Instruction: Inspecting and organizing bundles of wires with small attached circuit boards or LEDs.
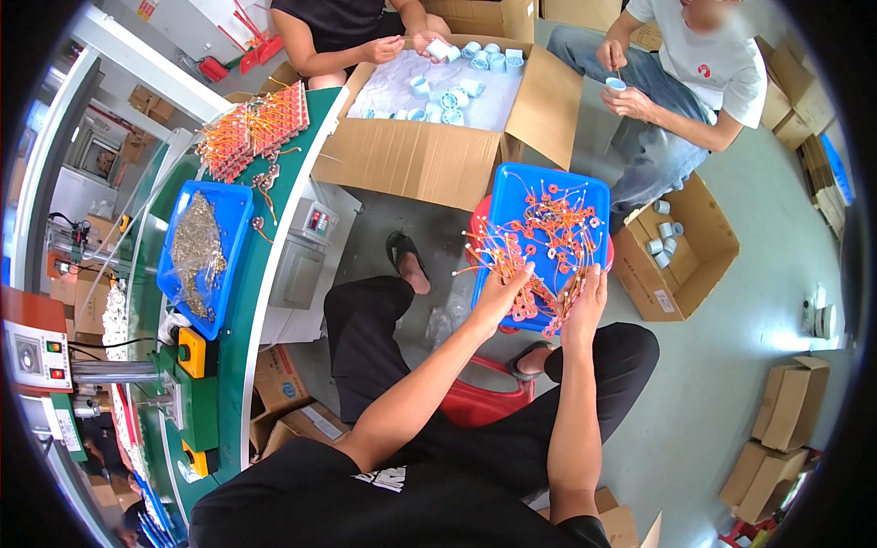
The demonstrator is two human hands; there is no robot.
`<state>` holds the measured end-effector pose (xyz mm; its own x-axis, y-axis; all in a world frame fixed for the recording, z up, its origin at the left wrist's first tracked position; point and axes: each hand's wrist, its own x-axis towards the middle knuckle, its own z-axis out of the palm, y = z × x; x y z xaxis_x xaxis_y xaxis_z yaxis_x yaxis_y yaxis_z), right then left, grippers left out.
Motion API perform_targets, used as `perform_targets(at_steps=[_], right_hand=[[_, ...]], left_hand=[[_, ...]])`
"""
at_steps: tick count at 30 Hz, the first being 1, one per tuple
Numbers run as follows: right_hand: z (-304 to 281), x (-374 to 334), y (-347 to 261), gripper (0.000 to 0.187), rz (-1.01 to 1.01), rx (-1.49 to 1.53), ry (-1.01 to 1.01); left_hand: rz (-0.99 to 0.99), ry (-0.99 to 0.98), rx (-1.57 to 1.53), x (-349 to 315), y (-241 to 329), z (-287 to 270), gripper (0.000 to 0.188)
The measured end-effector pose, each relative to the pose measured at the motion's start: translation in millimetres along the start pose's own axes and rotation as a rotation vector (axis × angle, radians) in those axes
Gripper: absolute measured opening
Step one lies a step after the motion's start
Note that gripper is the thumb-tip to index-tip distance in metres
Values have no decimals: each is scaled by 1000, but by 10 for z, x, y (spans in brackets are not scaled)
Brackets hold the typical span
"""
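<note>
Both your hands are down in the blue tray (585,196), resting on a red stool (480,402) within easy reach. Left hand (501,294) is half-curled, gathering orange wire coils (548,237); right hand (583,297) is clamped round a bundle, leads aligned.

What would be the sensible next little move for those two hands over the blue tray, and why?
Probably lift one small bunch clear of the pile. Both the left hand and the right hand are already in the tangle of orange-wired coils at the near edge of the blue tray, where wires cross and snag.
</note>
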<state>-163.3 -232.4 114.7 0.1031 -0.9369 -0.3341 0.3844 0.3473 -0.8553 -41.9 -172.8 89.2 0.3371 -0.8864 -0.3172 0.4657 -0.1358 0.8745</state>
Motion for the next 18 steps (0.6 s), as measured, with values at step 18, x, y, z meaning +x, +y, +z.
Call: perform_targets(at_steps=[18], right_hand=[[132, 250, 194, 29, 81, -8, -250]], left_hand=[[-25, -325, -31, 237, 248, 102, 47]])
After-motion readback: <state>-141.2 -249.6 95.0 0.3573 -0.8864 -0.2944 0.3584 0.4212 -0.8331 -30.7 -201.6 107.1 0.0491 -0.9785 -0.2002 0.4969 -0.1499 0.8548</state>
